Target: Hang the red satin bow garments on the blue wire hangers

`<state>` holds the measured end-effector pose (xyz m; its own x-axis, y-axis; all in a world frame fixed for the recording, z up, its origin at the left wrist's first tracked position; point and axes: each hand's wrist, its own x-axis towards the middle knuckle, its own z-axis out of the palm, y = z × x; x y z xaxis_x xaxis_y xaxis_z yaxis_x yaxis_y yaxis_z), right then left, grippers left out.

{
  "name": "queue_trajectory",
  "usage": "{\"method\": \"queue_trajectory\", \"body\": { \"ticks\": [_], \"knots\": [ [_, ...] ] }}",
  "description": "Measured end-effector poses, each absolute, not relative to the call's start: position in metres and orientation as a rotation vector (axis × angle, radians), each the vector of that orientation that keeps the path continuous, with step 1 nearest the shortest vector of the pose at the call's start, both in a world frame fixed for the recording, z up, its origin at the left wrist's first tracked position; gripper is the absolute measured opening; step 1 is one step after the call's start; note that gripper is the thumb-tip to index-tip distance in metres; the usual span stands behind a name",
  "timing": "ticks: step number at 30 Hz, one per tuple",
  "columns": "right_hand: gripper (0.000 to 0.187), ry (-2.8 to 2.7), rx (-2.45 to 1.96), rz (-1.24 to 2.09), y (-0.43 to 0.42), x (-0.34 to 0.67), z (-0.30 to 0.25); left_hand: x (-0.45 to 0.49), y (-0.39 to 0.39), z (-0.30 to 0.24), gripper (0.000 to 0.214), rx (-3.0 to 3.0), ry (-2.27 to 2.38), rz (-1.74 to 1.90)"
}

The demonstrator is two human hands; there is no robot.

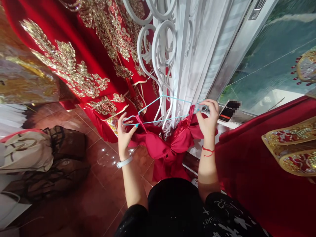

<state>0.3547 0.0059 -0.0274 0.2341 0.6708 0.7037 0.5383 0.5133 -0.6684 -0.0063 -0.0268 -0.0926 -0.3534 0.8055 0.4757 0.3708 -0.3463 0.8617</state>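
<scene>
A red dress point(170, 146) hangs by its straps from a thin light-blue wire hanger point(152, 102) in front of me. My left hand point(124, 133) pinches the hanger's left end, thumb and fingers closed around the wire just outside the strap. At the opposite end, my right hand point(208, 118) grips the wire beside the right strap. The hanger's hook points up, close to a white scrollwork metal rack point(164, 42); whether it touches the rack I cannot tell. The dress's lower part drops out of sight behind my body.
Red garments with gold beadwork point(74, 62) hang at the left. Stuffed bags point(27, 151) lie on the red tiled floor point(101, 184). A phone point(226, 111) leans on the window ledge at the right. Red cloth point(247, 158) with beaded pieces point(291, 140) fills the right side.
</scene>
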Motion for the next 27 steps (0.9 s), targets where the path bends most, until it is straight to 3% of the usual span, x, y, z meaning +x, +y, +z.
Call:
{"method": "queue_trajectory", "body": {
  "ticks": [3,6,9,13,18,27],
  "knots": [
    [0.018,-1.53,-0.976,0.291,0.005,0.319,-0.032,-0.016,-0.039,-0.112,0.058,1.412,1.52,1.631],
    [0.028,-1.79,-0.874,0.596,0.008,0.265,-0.042,-0.019,-0.047,-0.124,0.055,1.387,1.562,1.588],
    [0.04,-1.979,-0.882,0.662,0.01,0.212,-0.054,-0.017,-0.05,-0.126,0.052,1.426,1.638,1.647],
    [0.023,-2.043,-0.965,0.636,0.011,0.177,-0.068,-0.019,-0.052,-0.118,0.042,1.484,1.726,1.708],
    [0.019,-2.03,-1.004,0.624,0.009,0.177,-0.074,-0.036,-0.047,-0.087,0.031,1.596,1.767,1.704],
    [0.023,-2.121,-1.087,0.647,0.007,0.182,-0.066,0.004,-0.013,-0.004,0.021,2.054,1.599,1.199]
  ]
}}
